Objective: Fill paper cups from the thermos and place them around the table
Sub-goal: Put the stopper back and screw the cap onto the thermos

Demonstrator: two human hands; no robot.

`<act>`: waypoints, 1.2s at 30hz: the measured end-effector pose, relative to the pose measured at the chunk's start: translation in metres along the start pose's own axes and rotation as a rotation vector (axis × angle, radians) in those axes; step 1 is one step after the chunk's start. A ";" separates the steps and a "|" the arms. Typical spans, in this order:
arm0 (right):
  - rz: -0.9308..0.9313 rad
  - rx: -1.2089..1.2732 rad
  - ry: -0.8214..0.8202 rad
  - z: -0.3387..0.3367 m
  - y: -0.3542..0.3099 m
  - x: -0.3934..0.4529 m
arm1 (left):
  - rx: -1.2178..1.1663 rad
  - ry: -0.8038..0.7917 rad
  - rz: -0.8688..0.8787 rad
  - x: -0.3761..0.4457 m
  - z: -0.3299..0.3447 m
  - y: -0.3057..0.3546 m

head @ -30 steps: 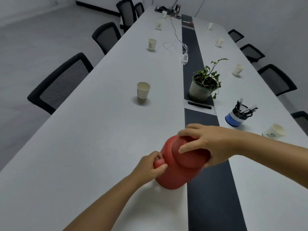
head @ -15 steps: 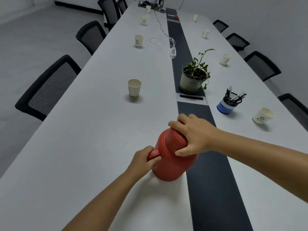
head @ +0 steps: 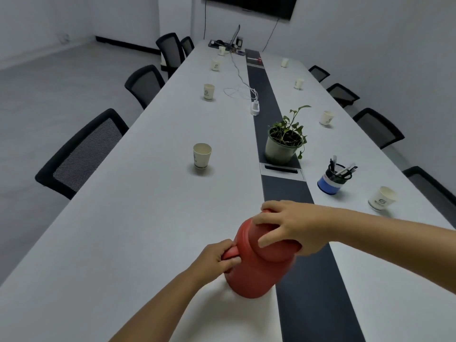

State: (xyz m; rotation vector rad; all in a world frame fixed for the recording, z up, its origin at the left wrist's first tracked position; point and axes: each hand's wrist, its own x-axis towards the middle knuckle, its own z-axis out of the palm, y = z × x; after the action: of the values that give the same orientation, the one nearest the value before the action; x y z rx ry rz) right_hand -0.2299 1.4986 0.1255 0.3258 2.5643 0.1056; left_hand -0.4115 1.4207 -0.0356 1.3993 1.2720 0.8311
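**Red thermos held in both hands at the near end of the table**

The red thermos (head: 259,267) was stood on the white conference table (head: 148,218), at the edge of the dark centre strip (head: 315,292). Its side handle was gripped by the left hand (head: 218,257), fingers curled fully round it. The lid was covered by the right hand (head: 293,228), whose fingers were bent over the top and pressed against it.

Paper cups were set out along both long sides. The nearest left cup (head: 202,155) was stood upright well beyond the thermos; the nearest right cup (head: 382,197) was seen near the table edge. Between them, a potted plant (head: 283,141) was placed on the strip and a blue pen holder (head: 332,180) just right of it. Black mesh chairs (head: 81,154) were ranged alongside.
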 end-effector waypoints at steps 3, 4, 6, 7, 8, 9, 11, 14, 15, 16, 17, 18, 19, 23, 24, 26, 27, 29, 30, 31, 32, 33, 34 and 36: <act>-0.023 0.019 -0.042 -0.006 0.005 0.003 | 0.002 -0.009 -0.004 0.002 0.000 -0.001; -0.004 0.044 -0.062 -0.008 0.006 0.005 | 0.001 -0.006 -0.003 0.002 0.000 -0.002; 0.057 0.074 -0.080 -0.008 0.005 0.006 | 0.011 0.013 -0.002 0.001 0.001 -0.002; 0.109 0.099 -0.077 -0.007 0.003 0.007 | 0.021 0.022 0.000 0.001 0.001 -0.002; 0.181 0.128 -0.079 -0.007 0.000 0.009 | 0.022 0.029 0.003 0.001 0.002 -0.002; 0.269 0.156 -0.088 -0.007 -0.003 0.012 | 0.013 0.033 0.006 0.001 0.002 -0.001; 0.425 0.208 -0.120 -0.008 -0.011 0.021 | -0.013 0.043 0.011 0.000 0.003 0.000; 0.502 0.260 -0.084 -0.004 -0.015 0.021 | -0.027 0.075 0.012 -0.002 0.005 -0.002; 0.483 0.257 -0.059 0.001 -0.015 0.016 | -0.027 0.076 0.008 -0.002 0.006 -0.003; 0.440 0.232 -0.039 0.006 -0.013 0.011 | -0.027 0.073 0.003 -0.002 0.006 -0.004; 0.388 0.199 -0.023 0.009 -0.012 0.006 | -0.026 0.066 -0.002 -0.002 0.006 -0.004; 0.334 0.171 -0.012 0.010 -0.010 0.002 | -0.024 0.057 -0.005 -0.002 0.006 -0.004; 0.287 0.150 -0.004 0.010 -0.008 0.000 | -0.022 0.052 -0.008 -0.001 0.006 -0.004; 0.283 0.145 0.005 0.001 -0.008 0.003 | -0.041 0.061 -0.012 -0.003 0.005 0.000; 0.317 0.155 0.004 -0.001 -0.010 0.006 | -0.047 0.067 -0.013 -0.004 0.006 0.001; 0.394 0.162 -0.017 -0.005 -0.014 0.012 | -0.057 0.085 -0.014 -0.005 0.007 0.002; 0.433 0.170 -0.028 -0.007 -0.016 0.014 | -0.060 0.096 -0.013 -0.007 0.007 0.003; 0.505 0.201 -0.023 -0.009 -0.022 0.016 | -0.057 0.116 -0.008 -0.009 0.009 0.005; 0.541 0.220 -0.006 -0.007 -0.025 0.017 | -0.051 0.125 -0.005 -0.010 0.010 0.005; 0.579 0.242 0.015 -0.005 -0.028 0.018 | -0.042 0.135 0.000 -0.012 0.012 0.005; 0.610 0.263 0.033 -0.003 -0.029 0.018 | -0.038 0.145 0.005 -0.013 0.014 0.005; 0.619 0.284 0.038 0.001 -0.029 0.016 | -0.037 0.154 0.006 -0.015 0.016 0.004; 0.599 0.305 0.036 0.005 -0.028 0.013 | -0.043 0.158 0.005 -0.018 0.018 0.002; 0.487 0.377 0.066 0.012 -0.024 0.002 | -0.036 0.143 -0.003 -0.021 0.021 -0.002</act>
State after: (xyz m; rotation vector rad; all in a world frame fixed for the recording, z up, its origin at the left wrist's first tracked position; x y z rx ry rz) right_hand -0.2306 1.4764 0.1111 1.1010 2.5049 -0.1951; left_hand -0.3967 1.3952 -0.0393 1.3285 1.3608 0.9616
